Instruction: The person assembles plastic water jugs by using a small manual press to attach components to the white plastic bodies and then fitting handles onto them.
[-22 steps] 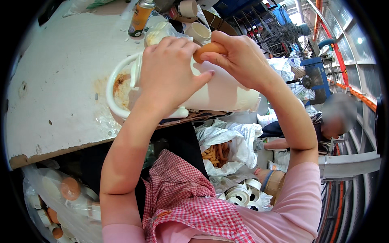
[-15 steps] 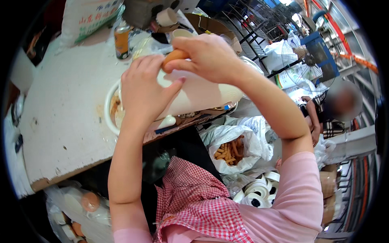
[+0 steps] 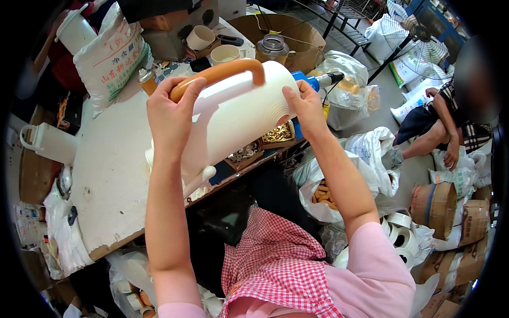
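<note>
Head view: the left hand (image 3: 172,114) pinches one end of a curved orange-brown plastic handle (image 3: 225,71); the right hand (image 3: 310,108) pinches the base rim of a white cylindrical plastic jug (image 3: 238,116), tilted above the desk's (image 3: 108,212) near edge. Loose fingers could drop it onto small gold-coloured pieces (image 3: 278,133).

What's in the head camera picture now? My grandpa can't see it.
A person's left hand grips the orange-brown handle of a tilted cream jug, and the right hand holds the jug's right end, beside a cluttered white worktable.
</note>
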The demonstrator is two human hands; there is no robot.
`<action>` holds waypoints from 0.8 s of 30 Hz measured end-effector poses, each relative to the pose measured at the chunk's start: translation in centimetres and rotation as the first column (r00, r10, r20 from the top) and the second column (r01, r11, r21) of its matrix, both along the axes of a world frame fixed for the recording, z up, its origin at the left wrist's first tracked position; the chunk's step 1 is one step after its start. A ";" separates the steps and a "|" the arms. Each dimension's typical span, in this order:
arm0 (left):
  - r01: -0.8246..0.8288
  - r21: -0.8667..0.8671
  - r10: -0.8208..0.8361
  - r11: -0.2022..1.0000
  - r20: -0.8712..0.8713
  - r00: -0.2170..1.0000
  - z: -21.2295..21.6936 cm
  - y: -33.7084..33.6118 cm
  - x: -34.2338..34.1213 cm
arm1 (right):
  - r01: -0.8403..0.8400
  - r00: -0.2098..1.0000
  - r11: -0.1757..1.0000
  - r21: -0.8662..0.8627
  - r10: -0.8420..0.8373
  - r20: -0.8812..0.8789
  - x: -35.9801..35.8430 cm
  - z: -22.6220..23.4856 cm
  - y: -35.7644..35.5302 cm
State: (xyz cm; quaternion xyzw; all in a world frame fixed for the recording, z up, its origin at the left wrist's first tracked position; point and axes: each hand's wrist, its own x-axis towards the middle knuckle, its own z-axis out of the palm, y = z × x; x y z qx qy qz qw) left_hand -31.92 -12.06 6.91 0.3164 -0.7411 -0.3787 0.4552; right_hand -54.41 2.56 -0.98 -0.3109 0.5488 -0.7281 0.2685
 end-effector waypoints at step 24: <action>-0.549 0.118 0.546 0.827 0.057 0.836 -0.4 4.9 35.8 | 0.518 0.318 0.676 0.524 0.417 -0.852 0.5 -8.2 -1.2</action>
